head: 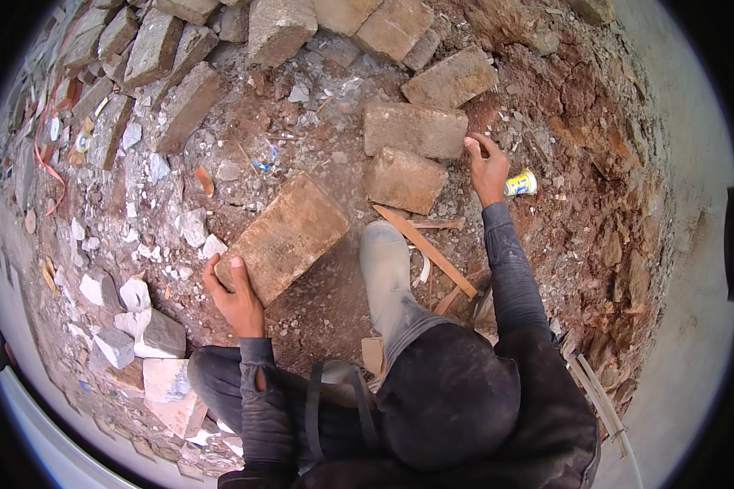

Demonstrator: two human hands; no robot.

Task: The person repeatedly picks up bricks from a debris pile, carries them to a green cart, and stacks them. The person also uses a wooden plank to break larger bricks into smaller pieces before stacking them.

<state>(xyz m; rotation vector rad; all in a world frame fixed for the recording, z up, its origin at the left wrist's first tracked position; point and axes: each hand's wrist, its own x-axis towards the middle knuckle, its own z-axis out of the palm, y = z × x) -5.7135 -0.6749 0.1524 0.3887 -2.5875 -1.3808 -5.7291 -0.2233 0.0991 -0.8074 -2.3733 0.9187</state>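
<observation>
My left hand (241,299) grips the near left end of a large brown block (290,235), thumb on its top face and fingers at its side. The block lies at a slant before me, left of my boot (385,263). My right hand (489,168) is at the right end of another block (415,129), thumb and forefinger close together by its edge; whether they touch it I cannot tell. A shorter block (407,180) sits just below that one, and a further block (449,77) lies above it.
A yellow and white plastic cup (520,183) lies beside my right wrist. Wood strips (428,250) lie by my boot. More blocks (189,107) are heaped at the upper left, with broken white chunks (153,330) at the lower left. A wall (691,244) stands at the right.
</observation>
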